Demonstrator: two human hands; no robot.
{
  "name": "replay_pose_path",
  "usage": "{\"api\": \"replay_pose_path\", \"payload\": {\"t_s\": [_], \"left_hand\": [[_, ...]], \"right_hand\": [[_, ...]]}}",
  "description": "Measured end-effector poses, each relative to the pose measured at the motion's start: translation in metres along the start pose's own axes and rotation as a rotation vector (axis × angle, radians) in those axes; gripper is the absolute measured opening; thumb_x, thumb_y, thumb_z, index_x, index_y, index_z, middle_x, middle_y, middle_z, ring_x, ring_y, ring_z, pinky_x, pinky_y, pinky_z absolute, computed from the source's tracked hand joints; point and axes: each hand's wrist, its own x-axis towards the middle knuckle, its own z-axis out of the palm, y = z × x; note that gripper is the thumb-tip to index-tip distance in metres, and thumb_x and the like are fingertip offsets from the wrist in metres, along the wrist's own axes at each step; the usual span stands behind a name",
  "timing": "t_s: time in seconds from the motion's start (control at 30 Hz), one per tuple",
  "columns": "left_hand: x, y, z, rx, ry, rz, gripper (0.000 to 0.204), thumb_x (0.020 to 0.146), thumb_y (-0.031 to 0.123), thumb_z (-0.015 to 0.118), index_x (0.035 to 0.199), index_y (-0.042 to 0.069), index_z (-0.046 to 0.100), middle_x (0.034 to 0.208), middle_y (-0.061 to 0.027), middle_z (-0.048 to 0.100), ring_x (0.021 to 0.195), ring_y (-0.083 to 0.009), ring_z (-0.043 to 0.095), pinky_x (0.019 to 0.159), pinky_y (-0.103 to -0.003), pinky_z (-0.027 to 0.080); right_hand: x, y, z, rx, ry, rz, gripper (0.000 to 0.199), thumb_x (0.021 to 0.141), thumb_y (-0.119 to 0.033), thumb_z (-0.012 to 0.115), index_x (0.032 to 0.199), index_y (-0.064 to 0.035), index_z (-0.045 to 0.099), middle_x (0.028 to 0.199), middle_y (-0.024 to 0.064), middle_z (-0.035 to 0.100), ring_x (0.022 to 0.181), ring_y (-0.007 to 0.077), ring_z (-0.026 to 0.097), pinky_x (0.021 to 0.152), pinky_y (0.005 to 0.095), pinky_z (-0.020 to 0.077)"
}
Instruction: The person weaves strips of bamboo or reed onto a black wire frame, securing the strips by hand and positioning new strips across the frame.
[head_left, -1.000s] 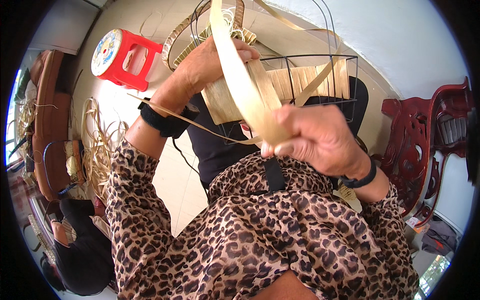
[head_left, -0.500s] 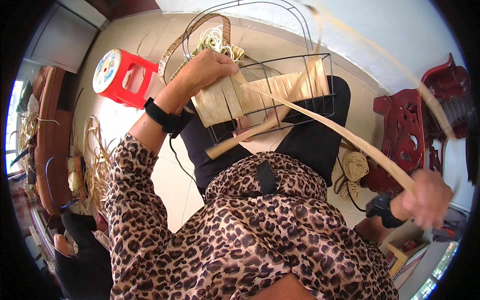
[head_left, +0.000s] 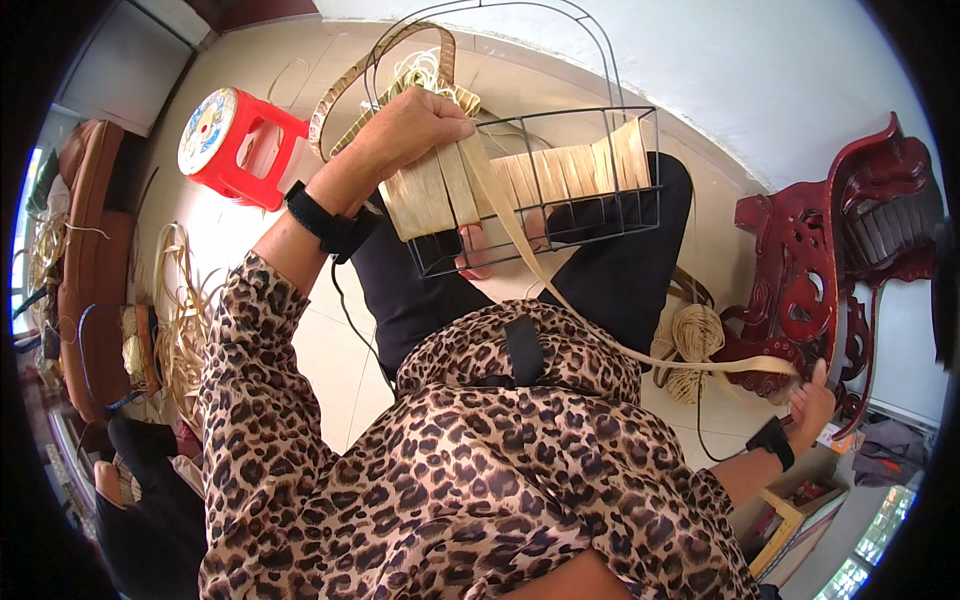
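Note:
My left hand (head_left: 430, 125) pinches a flat tan strip (head_left: 508, 215) at the upper rim of a black wire basket frame (head_left: 560, 255). Flat pale strips (head_left: 570, 175) cover part of the basket's wall side by side. The basket rests across my knees, its tall wire handle rising away from me. From my left hand the strip runs down past my lap and bends to the right, hanging slack. Its far part reaches my right hand (head_left: 812, 405), low at the right, whose fingers close on it while one finger sticks up.
A red stool (head_left: 250, 150) with a patterned top stands at the left. Beyond my left hand sits a woven basket (head_left: 345, 130) holding pale cord. Loose strips (head_left: 180, 300) lie left. Rope coils (head_left: 697, 335) and carved dark-red wooden furniture (head_left: 800, 290) are at the right.
My right hand has moved slightly left and down; the strip, taut before, now sags. The loose strip lengths that swung across the basket and wall are gone from there. My left hand stays at the rim.

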Motion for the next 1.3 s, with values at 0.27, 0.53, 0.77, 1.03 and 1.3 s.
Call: {"api": "replay_pose_path", "payload": {"t_s": [0.27,0.53,0.77,1.03,1.3], "left_hand": [[-0.008,0.0,0.002,0.07,0.054,0.08,0.021,0.089,0.021,0.062,0.084,0.001,0.069,0.061,0.0036,0.055,0.048,-0.0019,0.044,0.044,-0.02,0.036],[-0.013,0.015,0.007,0.108,0.029,0.156,0.025,0.088,0.022,0.063,0.086,-0.002,0.068,0.064,0.0012,0.058,0.056,-0.0044,0.049,0.053,-0.023,0.043],[-0.011,0.009,0.01,0.064,0.023,0.131,0.021,0.08,0.021,0.064,0.088,0.002,0.07,0.071,-0.0076,0.067,0.065,-0.0139,0.061,0.067,-0.03,0.05],[-0.028,0.023,0.01,0.115,0.064,0.155,0.021,0.08,0.021,0.064,0.09,0.004,0.07,0.073,-0.0111,0.067,0.066,-0.0171,0.063,0.068,-0.03,0.05],[-0.057,0.018,0.025,0.401,0.326,0.509,0.043,0.075,0.016,0.073,0.115,0.007,0.062,0.1,-0.0108,0.063,0.085,-0.0184,0.059,0.073,-0.03,0.048]], "right_hand": [[-0.203,-0.128,0.069,0.522,-0.48,-1.634,0.034,0.074,-0.027,0.073,0.095,-0.0027,0.062,0.086,0.0096,0.063,0.082,0.0232,0.061,0.074,0.033,0.0478],[-0.251,-0.133,0.112,0.562,-0.586,-1.673,0.032,0.072,-0.008,0.073,0.1,-0.0026,0.058,0.079,0.0099,0.061,0.07,0.0243,0.061,0.063,0.0344,0.0493],[-0.261,-0.126,0.1,0.529,-0.398,-2.037,0.01,0.076,-0.01,0.067,0.08,-0.0048,0.059,0.068,0.0027,0.045,0.062,0.0156,0.055,0.049,0.0271,0.0461],[-0.274,-0.122,0.098,0.299,-0.231,-2.183,0.011,0.079,-0.011,0.063,0.071,-0.0059,0.058,0.065,0.0008,0.042,0.059,0.0122,0.05,0.045,0.0236,0.0435],[-0.278,-0.12,0.094,0.196,-0.281,-2.238,0.006,0.073,-0.01,0.06,0.07,-0.0042,0.06,0.064,0.0026,0.043,0.061,0.014,0.051,0.044,0.0241,0.044]]}}
